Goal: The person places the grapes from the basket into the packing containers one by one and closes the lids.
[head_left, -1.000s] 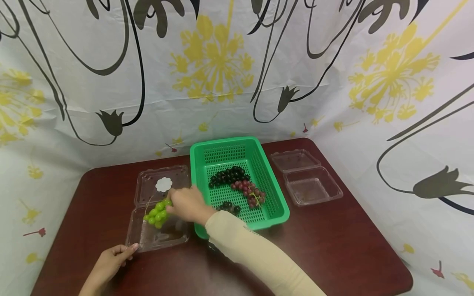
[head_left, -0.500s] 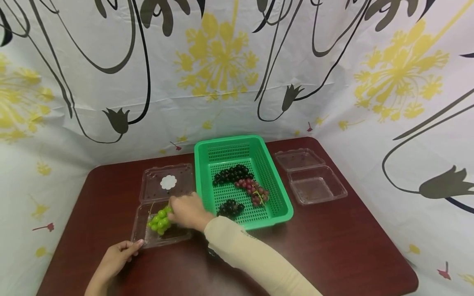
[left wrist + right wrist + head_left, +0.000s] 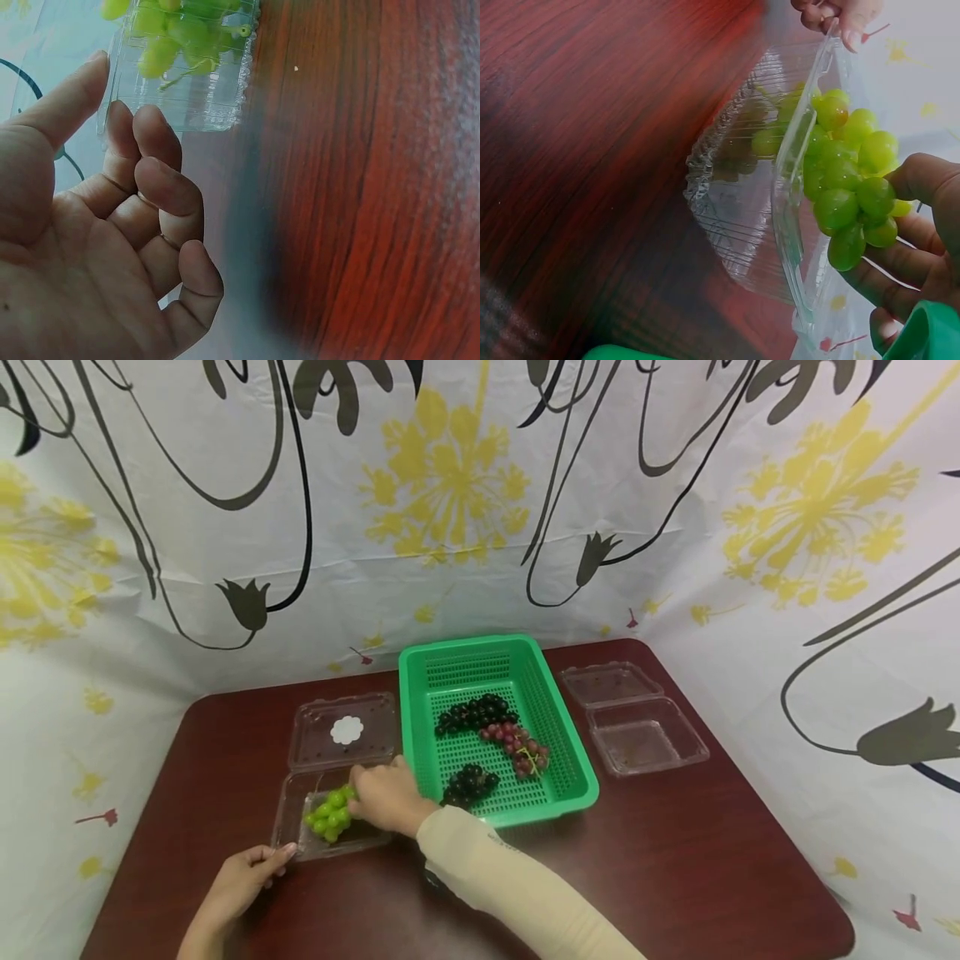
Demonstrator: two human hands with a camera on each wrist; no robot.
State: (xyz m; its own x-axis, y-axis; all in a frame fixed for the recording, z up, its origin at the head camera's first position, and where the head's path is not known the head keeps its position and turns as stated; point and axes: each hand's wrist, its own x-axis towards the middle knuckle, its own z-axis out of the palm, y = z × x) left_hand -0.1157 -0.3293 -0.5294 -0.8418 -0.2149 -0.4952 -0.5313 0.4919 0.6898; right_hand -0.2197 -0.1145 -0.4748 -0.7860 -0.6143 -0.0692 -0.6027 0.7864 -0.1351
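A bunch of green grapes (image 3: 330, 817) is low in the left clear plastic clamshell container (image 3: 345, 848), whose lid lies folded back. Thumb and fingers of my right hand (image 3: 390, 797) hold the bunch from its right side; the right wrist view shows those grapes (image 3: 844, 187) at the container's rim. With thumb and fingertips, my left hand (image 3: 243, 881) pinches the near left corner of the container. In the left wrist view, grapes (image 3: 180, 37) show through the clear wall, a stem end among them.
Beside the container stands a green plastic basket (image 3: 581, 777) with black grapes (image 3: 476, 713), red grapes (image 3: 517, 748) and a smaller dark bunch (image 3: 468, 783). A second open clamshell (image 3: 637, 743) is on the right of the dark red table (image 3: 675, 860). Patterned cloth (image 3: 420, 585) hangs behind.
My right hand has lowered the green grapes into the container. The left hand stays at the container's corner. The head view has shifted slightly.
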